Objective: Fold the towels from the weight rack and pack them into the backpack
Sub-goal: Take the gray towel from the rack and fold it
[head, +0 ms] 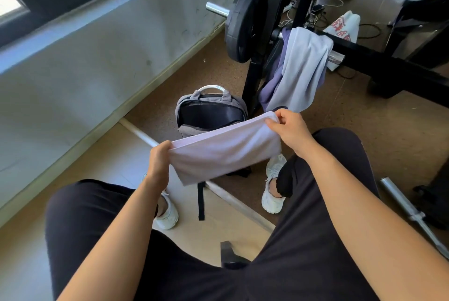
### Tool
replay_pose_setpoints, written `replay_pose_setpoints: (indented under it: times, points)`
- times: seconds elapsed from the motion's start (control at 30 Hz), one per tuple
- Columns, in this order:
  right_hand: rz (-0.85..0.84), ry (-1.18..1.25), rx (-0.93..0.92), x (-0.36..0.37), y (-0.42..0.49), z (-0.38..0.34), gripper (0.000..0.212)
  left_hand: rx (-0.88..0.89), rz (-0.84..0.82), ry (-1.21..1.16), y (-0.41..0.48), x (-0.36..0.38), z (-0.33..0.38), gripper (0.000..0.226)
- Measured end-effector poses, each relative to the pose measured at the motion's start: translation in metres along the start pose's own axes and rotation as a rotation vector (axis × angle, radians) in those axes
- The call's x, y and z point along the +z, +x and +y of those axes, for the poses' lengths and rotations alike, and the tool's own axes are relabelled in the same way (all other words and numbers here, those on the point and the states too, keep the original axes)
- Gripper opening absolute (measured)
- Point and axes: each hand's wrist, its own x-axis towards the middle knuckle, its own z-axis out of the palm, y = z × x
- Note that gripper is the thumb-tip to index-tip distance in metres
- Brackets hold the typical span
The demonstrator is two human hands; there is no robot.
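Dark trouser legs fill the bottom of the frame, and above them both forearms reach toward the middle, where the person holds a pale lilac towel stretched between the hands. Left hand is closed in a tight grip on the towel's lower-left corner; right hand pinches the upper-right corner between thumb and fingers, so the cloth hangs as a folded band sagging slightly below the held edge. Judging from its narrow shape, it is partway through folding. Just behind it, centre frame, the grey backpack stands on the floor with its main compartment unzipped and gaping; what shows of the inside is dark lining with no towel visible in it, though the held towel hides the lower part. More towels, one pale grey over one purple, hang from the weight rack in the upper right, beside a black weight plate. The likely trouble is the loose lower edge: if the next fold is made in mid-air, the layers may slip out of line or a corner may drop from the pinch. A bulky or uneven fold could also catch on the backpack's opening, and the soft bag might tip when pushed.
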Motion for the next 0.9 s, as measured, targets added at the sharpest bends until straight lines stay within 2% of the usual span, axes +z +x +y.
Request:
replay_pose_setpoints:
  times: [0.07,0.2,0.23,0.33,0.37,0.4,0.53,0.67,0.8,0.9]
  points:
    - [0.002,0.047,-0.025,0.004,0.000,-0.002,0.027,-0.095,-0.037,-0.098,-0.005,0.002,0.002,0.021]
    - [0.009,-0.017,-0.054,0.013,-0.002,-0.007,0.035,-0.322,-0.154,-0.261,-0.012,0.003,0.005,0.017]
    - [0.017,-0.006,-0.051,0.014,-0.003,-0.007,0.035,-0.374,-0.197,-0.302,-0.013,0.003,0.004,0.023]
    - [0.064,0.081,-0.016,0.016,-0.003,-0.008,0.029,-0.483,-0.386,-0.326,-0.016,0.003,0.000,0.078]
    - [0.082,0.105,0.005,0.016,-0.004,-0.009,0.027,-0.495,-0.431,-0.280,-0.019,0.005,-0.003,0.086]
    - [0.098,0.124,0.026,0.015,-0.004,-0.009,0.025,-0.492,-0.439,-0.208,-0.019,0.007,-0.008,0.085]
    - [0.132,0.148,0.089,0.010,-0.003,-0.008,0.029,-0.424,-0.344,0.035,-0.018,0.017,-0.023,0.054]
    - [0.130,0.139,0.163,0.005,-0.001,-0.003,0.038,-0.253,-0.159,0.003,-0.016,0.019,-0.023,0.031]
    - [0.145,0.075,0.193,0.010,-0.001,0.003,0.046,0.118,0.016,0.229,-0.016,0.018,-0.025,0.039]
    - [0.130,-0.041,0.130,0.015,-0.007,0.000,0.042,0.248,0.089,0.415,-0.019,0.019,-0.023,0.040]
